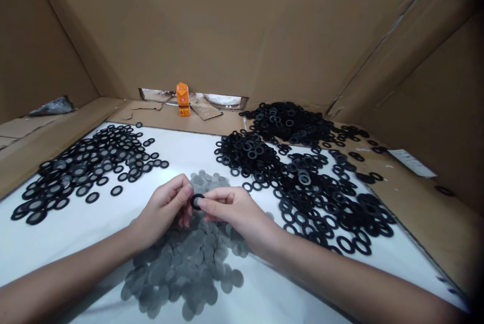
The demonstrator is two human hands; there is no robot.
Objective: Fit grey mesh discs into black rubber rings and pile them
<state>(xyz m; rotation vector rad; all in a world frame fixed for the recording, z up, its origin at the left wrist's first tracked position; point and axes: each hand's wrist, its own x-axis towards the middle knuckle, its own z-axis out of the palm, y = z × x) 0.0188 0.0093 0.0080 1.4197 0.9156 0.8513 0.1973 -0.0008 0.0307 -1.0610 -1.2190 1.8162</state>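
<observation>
Between my two hands is a black rubber ring, held up above a pile of thin grey mesh discs. My left hand is closed, thumb and fingers pinched at the ring's left edge. From the other side my right hand pinches the ring with its thumb on the near face. Whether a disc sits in this ring is too small to tell. Loose black rings lie heaped to the right of my hands. On the left are many black rings with grey discs in them.
A white board covers the work surface, with cardboard walls around it. At the back stands an orange carton beside a slot cut in the wall. Another ring heap lies back right, near a white paper strip. A plastic bag rests far left.
</observation>
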